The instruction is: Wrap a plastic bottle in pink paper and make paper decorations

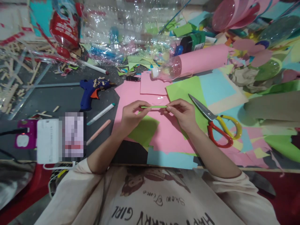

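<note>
Between both hands stretches a thin green paper strip (158, 107), held level above the pink sheet (172, 134). My left hand (133, 115) pinches its left end, thumb against fingers. The right end sits in the closed fingertips of my right hand (183, 114). Whether the strip is rolled or folded I cannot tell. Beneath my left hand lies a darker green piece of paper (146, 129), partly in shadow. Scissors (214, 120) with one red and one yellow handle rest to the right of my right hand, on green and blue paper.
A blue glue gun (87, 93) lies at left beside two markers, one green-tipped (101, 114), one pink (99, 131). Behind the pink sheet is a bottle wrapped in pink paper (203, 62). Wooden sticks (11, 78), plastic bottles and paper scraps crowd the back and sides.
</note>
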`<state>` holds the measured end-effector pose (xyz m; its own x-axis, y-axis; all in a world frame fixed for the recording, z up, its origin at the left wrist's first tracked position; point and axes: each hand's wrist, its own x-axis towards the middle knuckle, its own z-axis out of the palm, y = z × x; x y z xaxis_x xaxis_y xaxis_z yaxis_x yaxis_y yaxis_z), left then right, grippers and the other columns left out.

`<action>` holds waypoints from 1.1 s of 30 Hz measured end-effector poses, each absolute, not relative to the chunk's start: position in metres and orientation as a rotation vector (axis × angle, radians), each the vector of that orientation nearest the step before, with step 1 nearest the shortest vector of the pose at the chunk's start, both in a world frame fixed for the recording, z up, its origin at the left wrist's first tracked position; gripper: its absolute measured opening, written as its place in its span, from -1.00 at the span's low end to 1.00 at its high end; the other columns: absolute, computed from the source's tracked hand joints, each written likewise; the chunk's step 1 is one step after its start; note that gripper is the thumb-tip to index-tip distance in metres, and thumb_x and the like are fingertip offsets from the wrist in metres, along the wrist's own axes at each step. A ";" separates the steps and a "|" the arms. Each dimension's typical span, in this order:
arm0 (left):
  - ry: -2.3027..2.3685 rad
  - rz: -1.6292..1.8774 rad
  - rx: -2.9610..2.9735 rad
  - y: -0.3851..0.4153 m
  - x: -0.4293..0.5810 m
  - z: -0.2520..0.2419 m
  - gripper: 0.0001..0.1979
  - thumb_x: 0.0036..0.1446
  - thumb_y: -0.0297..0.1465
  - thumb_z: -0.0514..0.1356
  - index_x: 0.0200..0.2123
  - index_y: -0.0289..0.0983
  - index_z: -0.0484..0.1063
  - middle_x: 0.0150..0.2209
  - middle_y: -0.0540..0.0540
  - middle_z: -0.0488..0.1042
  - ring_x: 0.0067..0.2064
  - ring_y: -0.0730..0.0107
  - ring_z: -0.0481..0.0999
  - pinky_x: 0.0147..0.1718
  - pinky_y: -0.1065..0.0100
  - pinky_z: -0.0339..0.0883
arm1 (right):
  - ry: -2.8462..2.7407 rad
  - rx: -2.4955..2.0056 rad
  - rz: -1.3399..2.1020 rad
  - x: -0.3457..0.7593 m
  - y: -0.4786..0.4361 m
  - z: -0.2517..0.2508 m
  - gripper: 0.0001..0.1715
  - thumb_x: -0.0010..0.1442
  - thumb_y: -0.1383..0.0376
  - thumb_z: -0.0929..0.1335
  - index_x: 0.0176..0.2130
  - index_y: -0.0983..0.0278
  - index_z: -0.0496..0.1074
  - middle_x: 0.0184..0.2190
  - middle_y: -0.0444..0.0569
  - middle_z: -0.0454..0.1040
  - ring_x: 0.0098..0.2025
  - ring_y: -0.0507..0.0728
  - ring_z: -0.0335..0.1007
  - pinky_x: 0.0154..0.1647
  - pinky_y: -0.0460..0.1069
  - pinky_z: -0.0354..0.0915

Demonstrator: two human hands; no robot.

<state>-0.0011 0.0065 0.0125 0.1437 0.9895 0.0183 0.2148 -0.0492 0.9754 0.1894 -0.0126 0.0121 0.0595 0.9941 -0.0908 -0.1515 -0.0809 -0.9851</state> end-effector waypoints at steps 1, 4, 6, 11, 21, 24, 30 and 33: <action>1.252 1.021 1.457 0.007 -0.001 0.014 -0.96 0.01 -0.41 0.29 -0.41 -0.24 0.56 -0.35 -0.03 0.62 -0.29 0.40 0.59 -0.28 0.42 0.47 | -0.998 -1.181 1.285 0.190 -0.012 0.012 -0.69 -0.07 0.08 0.56 -0.46 0.22 0.50 -0.58 -0.17 0.56 -0.52 0.05 0.54 -0.42 0.01 0.54; 1.278 1.066 1.431 0.007 -0.002 0.017 -0.96 0.01 -0.42 0.29 -0.42 -0.24 0.56 -0.36 -0.03 0.61 -0.30 0.43 0.58 -0.27 0.44 0.46 | -0.959 -1.138 1.264 0.190 -0.011 0.010 -0.76 -0.05 0.16 0.56 -0.44 0.21 0.53 -0.57 -0.19 0.57 -0.52 0.04 0.54 -0.44 -0.02 0.53; 1.285 1.098 1.402 0.008 -0.002 0.017 -0.96 0.01 -0.43 0.30 -0.41 -0.25 0.56 -0.37 -0.02 0.61 -0.31 0.45 0.57 -0.27 0.45 0.45 | -0.947 -1.118 1.253 0.191 -0.011 0.010 -0.80 -0.04 0.19 0.56 -0.43 0.20 0.54 -0.58 -0.20 0.57 -0.52 0.03 0.54 -0.45 -0.03 0.53; 1.258 1.197 1.356 0.011 -0.003 0.012 -0.94 -0.03 -0.44 0.33 -0.42 -0.25 0.52 -0.42 0.02 0.56 -0.36 0.49 0.55 -0.33 0.48 0.43 | -0.970 -1.169 1.219 0.193 -0.010 0.008 -0.79 -0.03 0.18 0.54 -0.43 0.20 0.51 -0.58 -0.20 0.56 -0.52 0.04 0.53 -0.46 -0.01 0.51; 1.320 1.604 1.260 0.025 -0.011 -0.002 -0.85 -0.01 -0.31 0.39 -0.40 -0.23 0.52 -0.42 0.02 0.51 -0.36 0.52 0.49 -0.34 0.49 0.39 | -1.287 -1.346 0.996 0.196 -0.013 0.001 -0.97 0.09 0.30 0.44 -0.37 0.20 0.49 -0.41 -0.12 0.57 -0.37 0.06 0.50 -0.32 0.01 0.42; 1.307 1.608 1.257 0.025 -0.011 -0.005 -0.83 0.01 -0.27 0.39 -0.37 -0.22 0.54 -0.40 0.01 0.52 -0.35 0.51 0.50 -0.34 0.48 0.40 | -1.507 -1.381 0.899 0.195 -0.014 0.001 -0.94 0.14 0.33 0.37 -0.36 0.20 0.48 -0.38 -0.09 0.57 -0.35 0.09 0.47 -0.33 0.03 0.37; 1.294 1.538 1.270 0.021 -0.009 -0.001 -0.87 0.00 -0.34 0.41 -0.37 -0.23 0.56 -0.39 0.00 0.57 -0.31 0.48 0.56 -0.28 0.46 0.44 | -1.852 -1.396 0.636 0.197 -0.013 0.005 -0.95 0.18 0.33 0.34 -0.30 0.19 0.43 -0.35 -0.03 0.50 -0.24 0.19 0.40 -0.23 0.10 0.30; 1.275 1.532 1.270 0.020 -0.009 0.001 -0.89 0.00 -0.38 0.40 -0.36 -0.23 0.57 -0.36 0.00 0.59 -0.29 0.48 0.58 -0.27 0.48 0.46 | -2.098 -1.329 0.624 0.193 -0.017 0.008 -0.85 0.18 0.19 0.39 -0.25 0.21 0.43 -0.32 0.01 0.49 -0.24 0.21 0.36 -0.21 0.10 0.25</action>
<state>-0.0086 0.0197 0.0013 -0.2182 0.9513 0.2178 0.0414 -0.2140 0.9760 0.1933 -0.0172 0.0079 -0.3413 0.9145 0.2173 0.6470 0.3963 -0.6515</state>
